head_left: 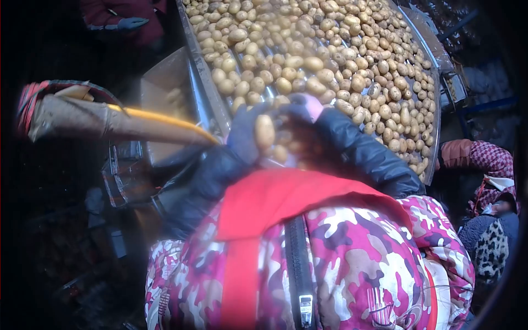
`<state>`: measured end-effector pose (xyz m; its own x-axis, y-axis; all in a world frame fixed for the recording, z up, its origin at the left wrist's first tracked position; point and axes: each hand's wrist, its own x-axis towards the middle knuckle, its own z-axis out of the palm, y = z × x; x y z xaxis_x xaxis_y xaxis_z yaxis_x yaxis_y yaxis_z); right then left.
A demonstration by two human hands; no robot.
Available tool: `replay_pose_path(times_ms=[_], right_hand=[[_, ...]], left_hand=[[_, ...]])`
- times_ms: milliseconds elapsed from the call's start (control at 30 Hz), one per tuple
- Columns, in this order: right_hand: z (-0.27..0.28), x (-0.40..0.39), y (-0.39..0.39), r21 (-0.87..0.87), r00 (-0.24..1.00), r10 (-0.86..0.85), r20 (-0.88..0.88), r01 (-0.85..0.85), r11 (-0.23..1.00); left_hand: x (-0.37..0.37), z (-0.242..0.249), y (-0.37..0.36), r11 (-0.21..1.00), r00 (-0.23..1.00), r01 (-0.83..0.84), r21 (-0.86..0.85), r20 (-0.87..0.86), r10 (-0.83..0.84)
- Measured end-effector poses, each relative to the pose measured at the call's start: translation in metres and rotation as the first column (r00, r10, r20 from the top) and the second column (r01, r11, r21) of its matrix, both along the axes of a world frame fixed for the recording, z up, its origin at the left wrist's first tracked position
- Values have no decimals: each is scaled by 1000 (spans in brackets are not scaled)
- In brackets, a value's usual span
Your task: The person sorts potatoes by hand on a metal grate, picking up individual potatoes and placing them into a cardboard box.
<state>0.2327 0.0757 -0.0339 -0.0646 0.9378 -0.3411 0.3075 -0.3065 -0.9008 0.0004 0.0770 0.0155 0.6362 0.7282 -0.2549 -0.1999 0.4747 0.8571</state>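
Many pale yellow-brown potatoes (379, 88) lie on the sorting table in front of me, some with dark soil on the skin. My left hand (242, 136), in a dark bluish glove, is at the table's near edge. A long potato (264, 131) stands out upright against this hand, which seems closed on it; the fingers are blurred. My right hand (303, 108), gloved dark with a pink patch, reaches over the nearest potatoes. Motion smears its fingers, so whether it grips anything does not show. Between my hands and the red apron (297, 187) lie a few more potatoes (280, 153), partly in shadow.
Metal side rails (206, 82) border the table. On the left are a cardboard box (165, 82) and a wrapped pole-like piece (82, 116) with a yellow strip. A co-worker's gloved hand (132, 23) shows at upper left; another person (492, 220) is at right.
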Motion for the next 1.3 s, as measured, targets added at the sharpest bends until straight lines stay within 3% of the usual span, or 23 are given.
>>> replay_pose_path(times_ms=[67, 100, 167, 200, 233, 300, 333, 367, 400, 433, 533, 600, 633, 700, 833, 933, 1033, 1067, 1100, 1133, 1167, 1267, 1300], right_hand=[[-16, 5, -23, -22, 953, -48, -299, 44, 999], [-8, 3, -32, -218, 873, -176, -455, 83, 972], [30, -5, -53, -522, 760, -455, -464, 180, 834], [34, -5, -61, -242, 872, -277, -404, 191, 951], [24, -12, -57, 102, 955, -128, -267, 161, 982], [-3, -7, -44, 154, 963, -20, -267, 63, 986], [5, -13, -43, 112, 962, -32, -271, 65, 992], [20, -23, -47, 71, 961, -41, -275, 63, 995], [36, -30, -48, 33, 960, -49, -276, 60, 998], [50, -37, -49, -13, 974, -24, -227, 21, 1000], [44, -58, -49, 187, 993, 58, -105, -38, 982], [29, -41, -44, 164, 977, 122, -172, -94, 982], [22, -35, -44, 130, 975, 122, -188, -99, 987], [14, -38, -41, 77, 984, 140, -107, -133, 988], [6, -53, -52, -308, 937, -95, -337, -14, 951], [9, -50, -72, -502, 911, -199, -362, -10, 865], [14, -52, -71, -556, 914, -203, -351, -29, 831], [15, -55, -70, -559, 918, -198, -344, -31, 829], [16, -57, -68, -561, 919, -194, -344, -35, 827], [16, -61, -68, -564, 922, -190, -338, -37, 825], [15, -66, -71, -570, 925, -194, -327, -29, 821], [17, -66, -72, -581, 923, -204, -327, -27, 813], [18, -67, -71, -585, 921, -211, -327, -22, 811]], left_hand=[[0, -4, -13, 996, 998, -58, -68, 26, 60], [-3, -4, -19, 998, 998, -49, -30, 38, 50], [-6, -10, -22, 996, 996, -29, -85, 85, 36], [-6, -11, -22, 983, 992, -17, -181, 120, 40], [-10, -26, -15, 982, 990, 27, -187, 141, 0], [-15, -30, -14, 983, 985, 113, -145, 145, -92], [-20, -26, -17, 984, 983, 151, -99, 124, -138], [-15, -1, -33, 987, 971, 132, -90, 214, -110], [-10, 20, -41, 972, 940, 170, -163, 324, -110], [-13, 26, -45, 967, 943, 159, -197, 322, -89], [-41, -10, -36, 968, 891, 202, -146, 437, -120], [-48, -25, -37, 991, 869, 114, -66, 490, -67], [-48, -65, -32, 1000, 858, 18, -11, 514, -10], [-73, -79, -42, 991, 855, -130, 10, 508, 107], [-141, -103, -101, 905, 847, -407, -125, 321, 425], [-196, -115, -144, 791, 698, -537, -292, 373, 612], [-259, -120, -174, 533, 416, -774, -341, 361, 835], [-286, -126, -176, 407, 278, -848, -339, 371, 886], [-310, -130, -165, 56, -165, -805, -591, 312, 936], [-343, -116, -171, 184, -77, -859, -479, 474, 877], [-357, -118, -171, -255, -328, -802, -540, 41, 944], [-392, -140, -183, -193, -246, -874, -445, 65, 967], [-391, -138, -177, -216, -267, -844, -490, 35, 963]])
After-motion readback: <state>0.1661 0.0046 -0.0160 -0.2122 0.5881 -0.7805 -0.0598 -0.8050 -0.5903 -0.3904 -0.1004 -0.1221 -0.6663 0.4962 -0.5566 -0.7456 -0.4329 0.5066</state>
